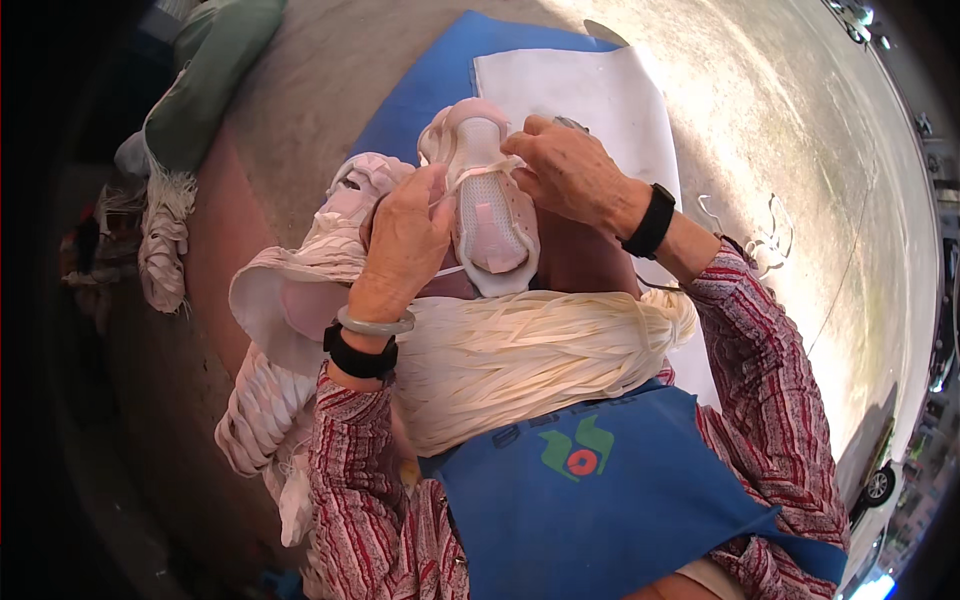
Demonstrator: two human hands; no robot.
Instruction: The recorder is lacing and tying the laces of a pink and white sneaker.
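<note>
A pale pink and white sneaker upper (494,222) lies in front of me, its toe pointing away. Across its front runs a cream shoelace (480,172). On the upper's left side, my left hand (405,235) is closed, its thumb and fingers pinching one side of the lace. My right hand (575,170) pinches the lace on the other side, fingertips close to the upper. A thick bundle of cream laces (530,350) rests across my lap, nearer than the upper.
Several pink and white shoe uppers (265,405) are piled at my left. A blue sheet (420,85) and a white sheet (600,95) lie beyond the work. Another person's green-clad leg (215,75) is at the upper left, near hanging laces (165,235). Loose strands (770,240) lie on the floor at right.
</note>
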